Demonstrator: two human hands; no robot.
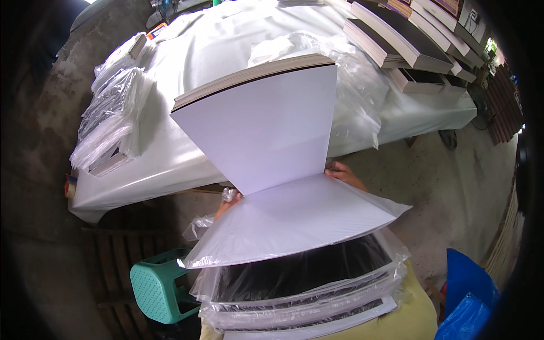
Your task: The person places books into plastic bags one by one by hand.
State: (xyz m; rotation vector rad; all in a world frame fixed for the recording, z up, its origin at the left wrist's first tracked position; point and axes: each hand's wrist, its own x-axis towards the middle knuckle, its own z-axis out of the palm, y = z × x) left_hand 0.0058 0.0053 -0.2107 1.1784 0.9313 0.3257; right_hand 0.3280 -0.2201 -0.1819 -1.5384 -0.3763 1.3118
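Note:
A thick stack of boards (272,124) with a white face stands tilted up in front of me, its layered pale edge at the top. Its lower end meets a clear plastic bag (306,209) with a flat white surface under the film. At the left end of that meeting line, my left hand (222,207) is closed at the bag's edge beside crumpled plastic; most of its fingers are hidden. On the opposite end, my right hand (347,174) has curled fingers gripping the bag's edge, close against the boards. Several plastic-wrapped black boards (306,269) lie piled beneath, on my lap.
A table under a white cover (170,153) spans ahead. Wrapped packs (110,113) sit on its left, loose clear plastic (357,85) in the middle, black-topped board stacks (402,37) at right. A green stool (156,289) stands lower left; blue sheeting (467,300) lies lower right.

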